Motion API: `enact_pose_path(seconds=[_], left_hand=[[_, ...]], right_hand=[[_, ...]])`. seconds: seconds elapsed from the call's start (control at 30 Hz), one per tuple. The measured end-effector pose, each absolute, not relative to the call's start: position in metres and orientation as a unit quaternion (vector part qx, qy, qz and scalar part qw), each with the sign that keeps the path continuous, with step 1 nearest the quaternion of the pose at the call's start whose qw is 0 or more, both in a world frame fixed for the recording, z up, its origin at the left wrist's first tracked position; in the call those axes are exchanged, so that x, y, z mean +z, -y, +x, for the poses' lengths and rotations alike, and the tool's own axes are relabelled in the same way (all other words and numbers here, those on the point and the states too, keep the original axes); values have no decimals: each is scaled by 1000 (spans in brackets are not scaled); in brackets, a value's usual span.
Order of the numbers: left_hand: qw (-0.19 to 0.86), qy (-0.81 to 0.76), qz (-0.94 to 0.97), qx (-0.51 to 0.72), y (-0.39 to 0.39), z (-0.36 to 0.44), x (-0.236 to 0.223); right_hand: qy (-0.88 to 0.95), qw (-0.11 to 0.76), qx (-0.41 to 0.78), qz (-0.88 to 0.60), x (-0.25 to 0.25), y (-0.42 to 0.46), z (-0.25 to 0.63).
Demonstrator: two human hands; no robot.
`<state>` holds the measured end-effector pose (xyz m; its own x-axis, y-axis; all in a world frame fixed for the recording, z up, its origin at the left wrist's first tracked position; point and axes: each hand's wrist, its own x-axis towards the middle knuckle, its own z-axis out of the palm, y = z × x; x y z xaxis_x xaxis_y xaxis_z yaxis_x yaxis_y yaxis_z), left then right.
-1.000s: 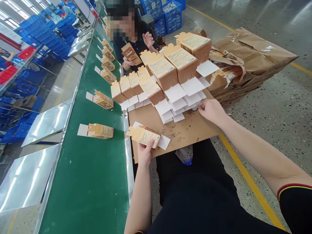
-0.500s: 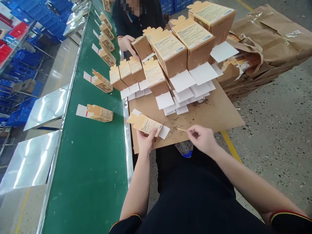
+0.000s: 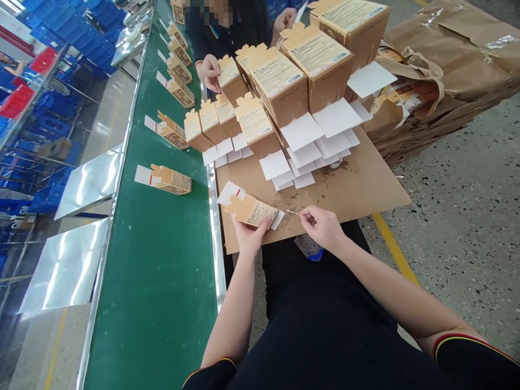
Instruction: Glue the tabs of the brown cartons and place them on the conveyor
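Head view: your right hand (image 3: 323, 227) has come in from beside the small clear round object (image 3: 336, 162) at the foot of the stacked cartons (image 3: 280, 92), where it was a second ago. Its thumb and fingers are pinched together on a thin stick (image 3: 294, 212), which points left toward your other hand. Half a second ago the stick was farther off; now its tip is just beside the near end of the carton you hold, with a slight gap showing.

Your left hand (image 3: 248, 237) keeps its grip on that carton (image 3: 252, 210), thumb clamped on the printed face; the fingers underneath are mostly hidden. The carton is over the near left part of the brown cardboard sheet (image 3: 353, 187), close to the green belt (image 3: 154, 271). You have turned it a little, so the white flap (image 3: 231, 193) with the red line shows more plainly at its far end.

For the work in hand, this means both your hands now meet at one carton, though you have no visible contact between stick and cardboard. Whether the tip carries anything is too small to tell.

Across from you, a co-worker's hand (image 3: 209, 71) touches a carton now standing upright at the stack's edge.
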<state>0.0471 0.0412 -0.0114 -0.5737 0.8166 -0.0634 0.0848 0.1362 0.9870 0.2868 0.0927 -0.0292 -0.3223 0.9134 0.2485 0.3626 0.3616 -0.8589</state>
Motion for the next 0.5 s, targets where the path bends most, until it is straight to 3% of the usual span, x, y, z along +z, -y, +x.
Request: enact_pose_path(seconds=[0.27,0.5], left_hand=[[204,-773,389,457,-29,60,-21],[186,-786,387,444,-35,61,-24]], right_hand=[[666,425,383,-479,-20,-74,317],[667,432,405,-452,-12,-59,321]])
